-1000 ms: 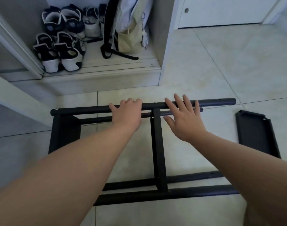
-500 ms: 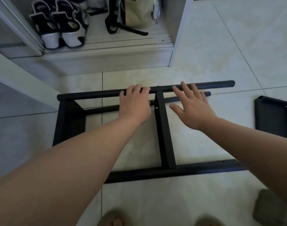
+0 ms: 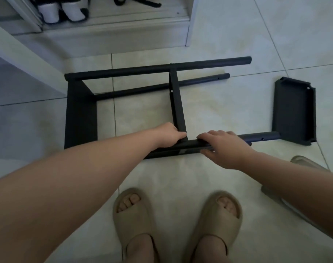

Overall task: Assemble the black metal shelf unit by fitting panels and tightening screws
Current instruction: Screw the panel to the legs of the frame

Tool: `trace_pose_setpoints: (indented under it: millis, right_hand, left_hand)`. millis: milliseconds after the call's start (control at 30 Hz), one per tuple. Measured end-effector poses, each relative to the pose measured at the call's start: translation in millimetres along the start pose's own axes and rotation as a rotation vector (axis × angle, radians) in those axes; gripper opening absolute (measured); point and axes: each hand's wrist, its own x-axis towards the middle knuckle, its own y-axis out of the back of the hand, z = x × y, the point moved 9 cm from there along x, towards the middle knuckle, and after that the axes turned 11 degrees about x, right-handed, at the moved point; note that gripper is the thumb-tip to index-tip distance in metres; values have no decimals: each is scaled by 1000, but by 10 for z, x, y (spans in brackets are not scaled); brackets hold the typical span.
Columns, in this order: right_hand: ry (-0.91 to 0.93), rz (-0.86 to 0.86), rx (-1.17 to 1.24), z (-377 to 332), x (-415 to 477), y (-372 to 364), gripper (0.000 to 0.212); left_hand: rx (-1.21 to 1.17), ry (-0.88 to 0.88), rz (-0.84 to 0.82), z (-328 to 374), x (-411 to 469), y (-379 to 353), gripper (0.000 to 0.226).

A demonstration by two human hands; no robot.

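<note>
The black metal shelf frame point(image 3: 158, 69) lies on its side on the tiled floor, with a fitted panel point(image 3: 80, 112) at its left end and a middle panel point(image 3: 178, 109) across it. My left hand point(image 3: 169, 135) grips the near tube point(image 3: 264, 137) where the middle panel meets it. My right hand point(image 3: 226, 147) curls over the same tube just to the right. A loose black panel point(image 3: 292, 111) lies on the floor past the frame's right end.
My feet in tan slides point(image 3: 135, 221) stand just before the frame. Another tan slide point(image 3: 306, 162) lies at the right. An open closet point(image 3: 112, 29) with shoes point(image 3: 61, 12) sits behind the frame, its white door edge at the left.
Both hands left the far tube and came back to the near tube. The view tilted down, bringing my feet into sight.
</note>
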Motion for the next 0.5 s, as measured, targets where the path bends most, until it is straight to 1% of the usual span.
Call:
trace_pose_setpoints:
  millis: [100,400,500]
  right_hand:
    - [1,42,-36,54,73,43,33]
    - [-2,56,-45,113,112,65,27]
    - [-16,48,-65,135,99,83,27]
  left_hand:
    - [5,1,-14,14,19,13,44]
    - [2,-27,-11,38,40,15,44]
    - [20,-12,22,28,11,30,44]
